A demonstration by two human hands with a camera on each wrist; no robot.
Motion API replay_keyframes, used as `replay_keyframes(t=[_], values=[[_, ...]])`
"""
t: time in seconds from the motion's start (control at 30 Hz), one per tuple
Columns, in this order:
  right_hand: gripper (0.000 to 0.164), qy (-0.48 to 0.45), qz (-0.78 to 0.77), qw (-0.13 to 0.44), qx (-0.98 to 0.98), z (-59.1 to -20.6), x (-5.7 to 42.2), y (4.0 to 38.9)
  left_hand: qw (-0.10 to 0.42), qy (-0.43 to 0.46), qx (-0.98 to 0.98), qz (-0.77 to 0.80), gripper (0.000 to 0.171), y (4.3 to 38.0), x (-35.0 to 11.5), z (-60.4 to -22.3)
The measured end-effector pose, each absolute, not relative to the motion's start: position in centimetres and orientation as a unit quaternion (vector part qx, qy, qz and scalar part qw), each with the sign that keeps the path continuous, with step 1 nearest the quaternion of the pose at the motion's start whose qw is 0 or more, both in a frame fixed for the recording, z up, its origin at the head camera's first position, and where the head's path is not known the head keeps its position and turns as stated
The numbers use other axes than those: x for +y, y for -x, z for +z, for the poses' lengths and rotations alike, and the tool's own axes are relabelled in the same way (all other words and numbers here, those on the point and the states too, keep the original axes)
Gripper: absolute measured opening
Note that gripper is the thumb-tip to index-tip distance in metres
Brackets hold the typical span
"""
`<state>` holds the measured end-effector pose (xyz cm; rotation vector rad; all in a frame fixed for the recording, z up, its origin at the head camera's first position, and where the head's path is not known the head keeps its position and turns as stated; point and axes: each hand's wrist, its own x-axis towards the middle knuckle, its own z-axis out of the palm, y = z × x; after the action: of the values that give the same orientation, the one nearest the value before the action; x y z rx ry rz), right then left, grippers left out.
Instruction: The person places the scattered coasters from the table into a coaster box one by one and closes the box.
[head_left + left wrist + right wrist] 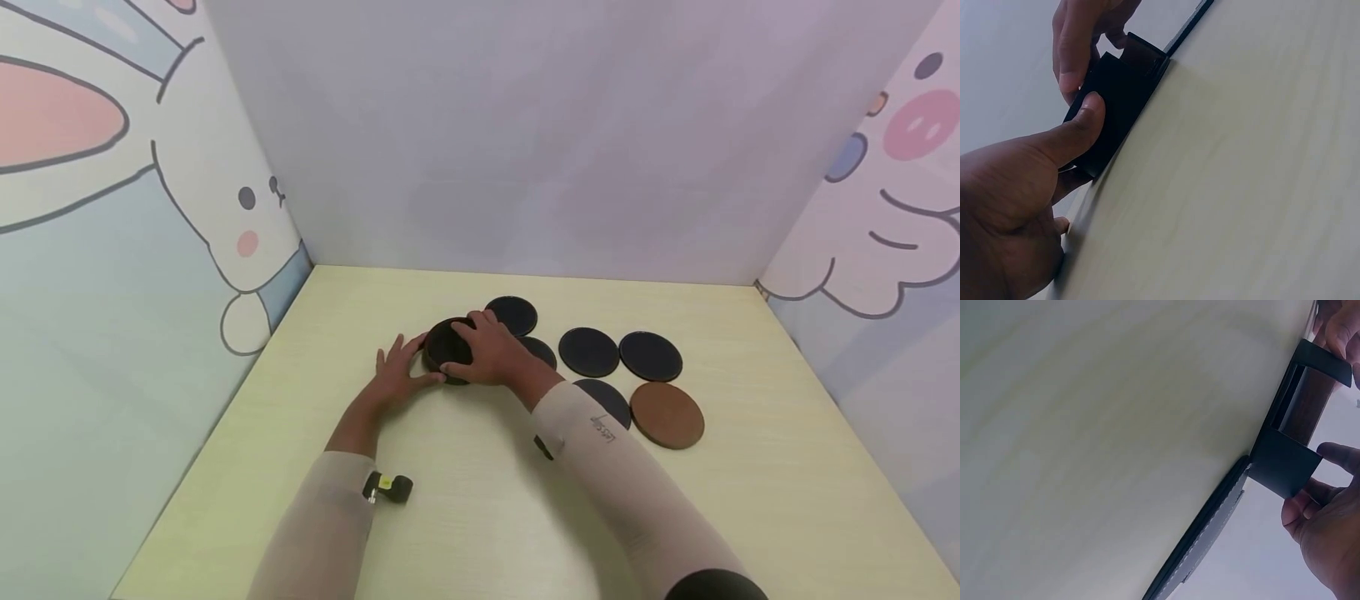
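Note:
A round black coaster holder [448, 348] stands upright on the table, with a cut-out in its side wall. My left hand [396, 379] grips its left side; in the left wrist view the thumb [1088, 119] presses on the outer wall. From the other side my right hand [495, 350] holds the rim and right wall. Through the cut-out a brown surface [1311, 406] shows; I cannot tell if it is a coaster or the inner wall. Just right of the holder lie two black coasters, the far one [512, 316] and the near one [540, 352], partly hidden by my right hand.
Further right lie more black round coasters [588, 352] [650, 356], another [609, 400] partly under my right forearm, and a brown round one [667, 415]. The pale table [465, 500] is enclosed by a plain back wall [525, 150] and cartoon-printed side walls [97, 333].

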<state>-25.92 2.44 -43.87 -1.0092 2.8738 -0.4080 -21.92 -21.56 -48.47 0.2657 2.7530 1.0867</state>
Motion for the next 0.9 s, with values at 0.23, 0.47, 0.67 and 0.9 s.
replay_keyframes(t=[0.23,0.47,0.67,0.9], values=[[0.088,0.319,-0.167,0.048,0.932,-44.0,3.3,26.0,0.086,-0.085,0.922,0.367,0.095,21.6,-21.4,-48.4],[0.087,0.297,-0.172,0.050,0.938,-43.3,4.3,25.7,0.086,-0.081,0.923,0.365,0.095,21.5,-21.3,-48.4],[0.082,0.276,-0.156,0.047,0.947,-42.9,5.0,25.2,0.089,-0.069,0.924,0.366,0.096,21.3,-21.3,-48.4],[0.078,0.227,-0.171,0.065,0.957,-42.6,6.4,24.8,0.085,-0.068,0.923,0.368,0.095,21.1,-21.2,-48.3]])
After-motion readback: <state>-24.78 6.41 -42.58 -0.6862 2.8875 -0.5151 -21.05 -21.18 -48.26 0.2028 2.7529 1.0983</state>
